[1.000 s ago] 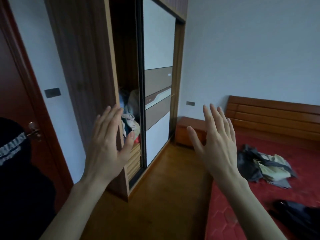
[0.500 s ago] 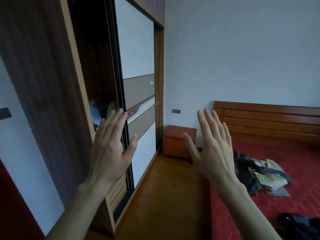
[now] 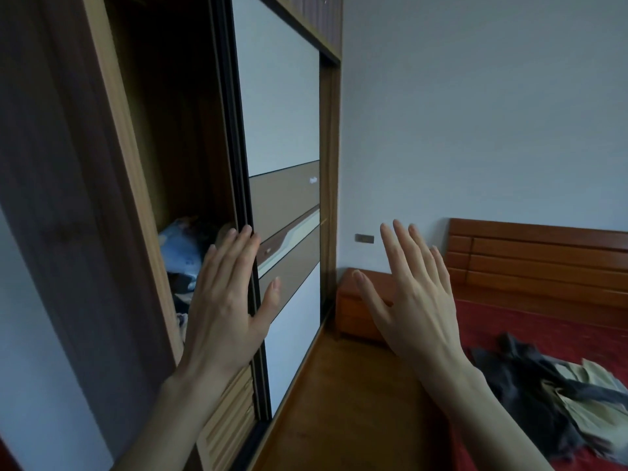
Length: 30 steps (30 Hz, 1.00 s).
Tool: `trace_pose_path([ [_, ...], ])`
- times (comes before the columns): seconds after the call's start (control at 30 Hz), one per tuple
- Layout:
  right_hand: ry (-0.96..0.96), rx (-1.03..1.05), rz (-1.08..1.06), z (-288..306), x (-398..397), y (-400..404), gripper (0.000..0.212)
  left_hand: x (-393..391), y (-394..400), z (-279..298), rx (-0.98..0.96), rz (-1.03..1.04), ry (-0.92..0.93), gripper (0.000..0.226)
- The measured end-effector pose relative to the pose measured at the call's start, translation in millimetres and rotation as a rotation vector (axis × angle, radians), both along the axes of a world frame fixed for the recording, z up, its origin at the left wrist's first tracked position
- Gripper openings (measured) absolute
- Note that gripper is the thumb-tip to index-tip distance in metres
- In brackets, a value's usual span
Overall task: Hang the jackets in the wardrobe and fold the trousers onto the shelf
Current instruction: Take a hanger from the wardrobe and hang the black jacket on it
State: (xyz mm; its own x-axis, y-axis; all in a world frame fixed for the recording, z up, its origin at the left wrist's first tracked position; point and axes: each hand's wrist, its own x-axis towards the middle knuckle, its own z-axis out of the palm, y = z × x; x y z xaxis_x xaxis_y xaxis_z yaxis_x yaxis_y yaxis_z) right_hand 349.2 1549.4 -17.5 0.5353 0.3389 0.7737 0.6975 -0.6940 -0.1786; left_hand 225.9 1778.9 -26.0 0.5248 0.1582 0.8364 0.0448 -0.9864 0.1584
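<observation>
Two bare hands are raised palm-forward with fingers straight and spread, holding nothing; the left hand (image 3: 226, 300) is up in front of the dark edge of the sliding door (image 3: 282, 198) of the wardrobe (image 3: 112, 198), whether touching it I cannot tell; the right hand (image 3: 413, 297) hangs in open air in front of the bedside cabinet (image 3: 356, 307); inside the wardrobe's open compartment lies a heap of clothes (image 3: 183, 253), bluish on top; on the red bed (image 3: 543, 321) at the right lies a crumpled pile of garments (image 3: 543, 396), dark grey and pale khaki, jackets or trousers I cannot tell; wooden headboard (image 3: 543, 260) stands behind
</observation>
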Motion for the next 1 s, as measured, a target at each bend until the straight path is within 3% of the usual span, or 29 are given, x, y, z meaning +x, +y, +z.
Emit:
trace_pose_path([
  [0.63, -0.025, 0.019, 0.066, 10, 203, 225, 0.076, 190, 205, 9, -0.016, 0.022, -0.054, 0.067],
  [1.0, -0.036, -0.012, 0.255, 13, 276, 367, 0.077, 252, 311, 25, -0.038, 0.13, -0.081, 0.067],
])
